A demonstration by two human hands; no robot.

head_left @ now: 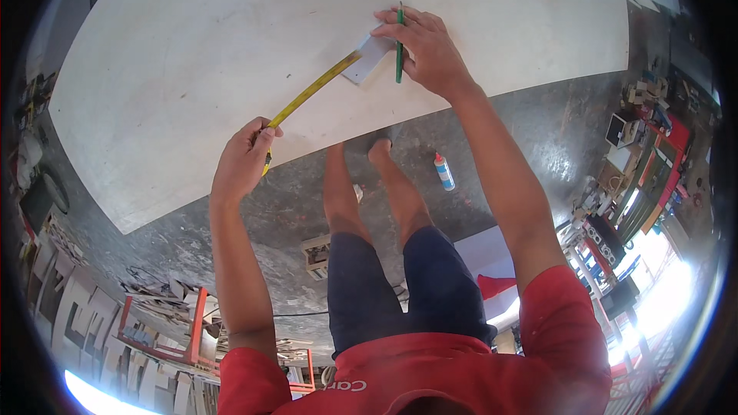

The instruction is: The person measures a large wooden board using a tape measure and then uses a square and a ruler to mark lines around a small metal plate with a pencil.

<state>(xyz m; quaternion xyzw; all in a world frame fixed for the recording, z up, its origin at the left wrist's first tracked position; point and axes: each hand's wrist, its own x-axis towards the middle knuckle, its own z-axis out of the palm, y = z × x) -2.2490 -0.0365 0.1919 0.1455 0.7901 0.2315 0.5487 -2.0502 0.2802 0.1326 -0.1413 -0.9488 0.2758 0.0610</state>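
Observation:
My left hand (247,155) is closed around the case of a tape measure, mostly hidden by my fingers. Its yellow blade (314,88) runs out over the pale board (231,23), up and to the right. The blade's far end meets a small whitish block (366,66) lying on the board. On that block's far end rest the fingers of my right hand (427,46). A green pencil (400,50) is held between the fingers of the same hand, pointing away from me.
A white bottle with a red cap (443,172) stands on the grey floor (523,138) near my feet. Behind me are a small wooden box (316,257) and an orange metal frame (196,328) with wood offcuts. Shelves with tools (649,177) line the right side.

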